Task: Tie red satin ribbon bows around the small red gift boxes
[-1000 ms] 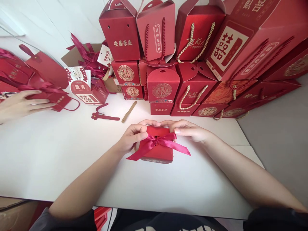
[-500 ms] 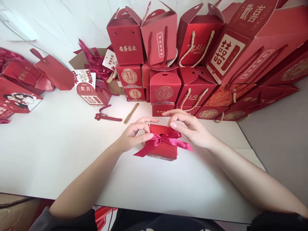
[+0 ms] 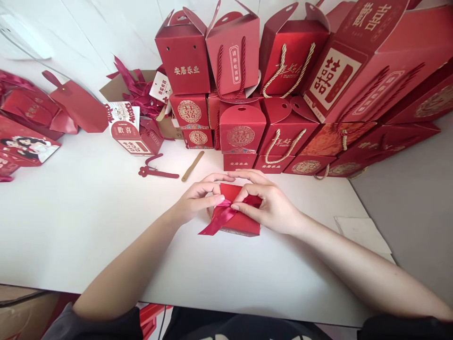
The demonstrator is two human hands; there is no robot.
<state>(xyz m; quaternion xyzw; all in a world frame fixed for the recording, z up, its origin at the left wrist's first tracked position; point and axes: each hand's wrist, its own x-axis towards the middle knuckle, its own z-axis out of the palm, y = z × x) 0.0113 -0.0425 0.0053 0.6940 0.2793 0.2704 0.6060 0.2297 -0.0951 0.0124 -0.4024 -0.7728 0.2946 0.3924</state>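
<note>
A small red box (image 3: 244,223) rests on the white table in front of me, with a magenta satin ribbon (image 3: 220,221) tied in a bow across its top. At the box's left side, my left hand (image 3: 198,197) pinches the bow's left loop between thumb and finger. My right hand (image 3: 271,204) closes thumb and index finger on the ribbon close to the knot, its other fingers arched over the box's far edge. That hand hides the right part of the bow.
Stacked red gift boxes (image 3: 242,132) stand behind my hands and to the right. A flower-ended red strap (image 3: 159,174) and a tan strip (image 3: 193,166) lie at the back left, before a small box (image 3: 136,139). More red bags (image 3: 30,141) are at far left.
My right hand has moved left and down from above the box's right side and has taken hold of the ribbon near the knot. My left hand has barely moved.
</note>
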